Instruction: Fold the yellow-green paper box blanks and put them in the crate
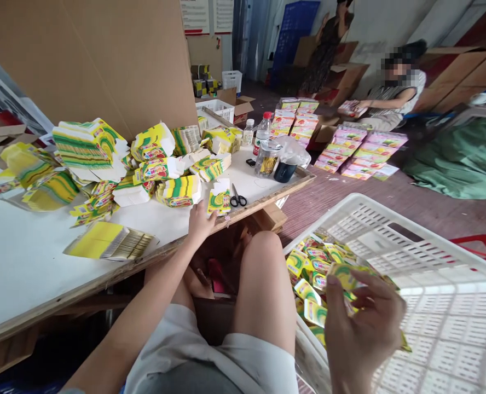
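Note:
My right hand (362,323) is over a white plastic basket (391,227), thumb and fingers closed on a small yellow-green packet (342,275). Under it in the basket lies a pile of similar packets (314,312). At the table's front edge rests my left hand (202,221), its fingers slightly apart and seemingly empty. Just beside these fingers lies a yellow carton (219,198) with a white flap; whether they touch it I cannot tell. Black-handled scissors (238,200) are to the carton's right.
Stacks of folded yellow cartons (91,148) cover the table's (17,262) back. A bottle (263,131), a jar (266,161) and a dark cup (284,172) stand at its right end. Pink box stacks (345,148) stand on the floor near a seated person (399,90); another person (327,49) stands behind.

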### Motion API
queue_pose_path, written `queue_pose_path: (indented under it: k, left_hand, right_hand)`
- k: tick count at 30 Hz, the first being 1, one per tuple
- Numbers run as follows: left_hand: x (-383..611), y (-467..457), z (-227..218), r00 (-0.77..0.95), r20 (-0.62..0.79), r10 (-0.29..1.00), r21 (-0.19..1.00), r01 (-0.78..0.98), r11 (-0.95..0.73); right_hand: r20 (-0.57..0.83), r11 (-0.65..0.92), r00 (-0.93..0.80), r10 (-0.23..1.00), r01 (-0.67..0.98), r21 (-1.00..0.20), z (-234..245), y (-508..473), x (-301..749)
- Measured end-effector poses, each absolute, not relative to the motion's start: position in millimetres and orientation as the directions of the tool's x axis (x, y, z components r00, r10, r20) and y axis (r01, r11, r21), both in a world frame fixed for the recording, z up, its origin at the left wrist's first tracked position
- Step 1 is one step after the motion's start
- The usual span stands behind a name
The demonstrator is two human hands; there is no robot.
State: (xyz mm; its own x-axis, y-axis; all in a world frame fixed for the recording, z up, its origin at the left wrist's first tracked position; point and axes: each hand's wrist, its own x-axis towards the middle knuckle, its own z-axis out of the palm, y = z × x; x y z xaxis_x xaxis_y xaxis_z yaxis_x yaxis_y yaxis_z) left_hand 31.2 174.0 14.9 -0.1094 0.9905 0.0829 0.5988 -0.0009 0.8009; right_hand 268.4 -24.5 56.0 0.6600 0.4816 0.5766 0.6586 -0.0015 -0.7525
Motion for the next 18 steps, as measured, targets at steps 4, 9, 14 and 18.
queue_pose_path:
  k: [4,9,14,18]
  left_hand:
    - [26,212,6,-0.175,0.004,0.984,0.767,0.632,0.109]
    - [20,205,11,-0.163,-0.022,0.986,0.814,0.569,0.112]
    - [23,146,35,-0.062,0.049,0.997,0.907,0.421,-0.019]
    - [2,77,45,-0.045,0.070,0.997,0.954,0.296,-0.053]
  right_hand:
    - [0.455,0.066,0.636,0.623,0.537,-0.841,40,-27,253]
    - [0.380,0.086,0.598,0.705,0.460,-0.884,32,-24,240]
    - [0.406,0.174,0.440,0.801,0.476,-0.862,39,-5,216]
    - [0.466,0.292,0.244,0.851,0.518,-0.804,59,18,187]
